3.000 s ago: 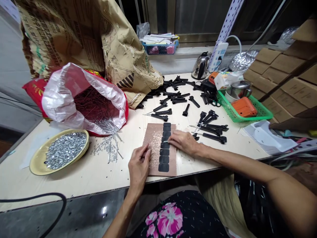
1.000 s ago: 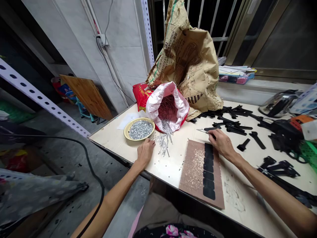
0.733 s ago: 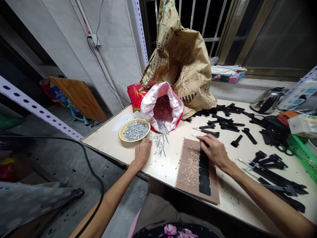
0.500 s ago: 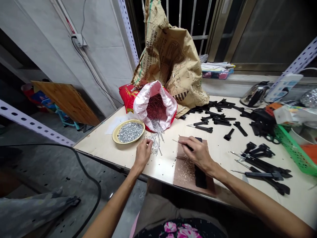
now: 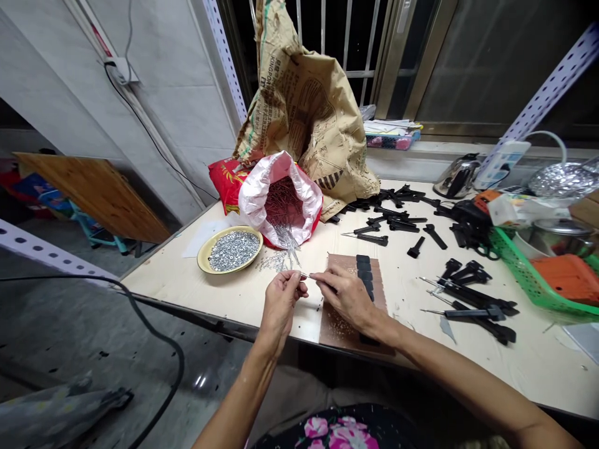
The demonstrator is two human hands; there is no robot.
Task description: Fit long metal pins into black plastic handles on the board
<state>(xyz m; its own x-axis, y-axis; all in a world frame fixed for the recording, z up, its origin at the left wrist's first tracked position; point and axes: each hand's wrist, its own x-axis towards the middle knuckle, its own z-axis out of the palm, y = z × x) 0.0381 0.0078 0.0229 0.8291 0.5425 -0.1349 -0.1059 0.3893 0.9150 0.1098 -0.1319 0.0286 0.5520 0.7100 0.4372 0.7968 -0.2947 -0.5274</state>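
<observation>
Beside the brown board [image 5: 380,293], left hand [image 5: 281,305] and right hand [image 5: 349,300] are nearly closed, their fingers apparently pinching a thin steel nail [image 5: 312,276] between them; risk: slipping finger pressure could drop it or prick the skin.

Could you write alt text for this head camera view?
A person's left hand and right hand pinch a thin metal pin above a pale wooden table. Around them lie a brown board with black pads, a yellow plate of silvery bits, and black plastic handles.
</observation>
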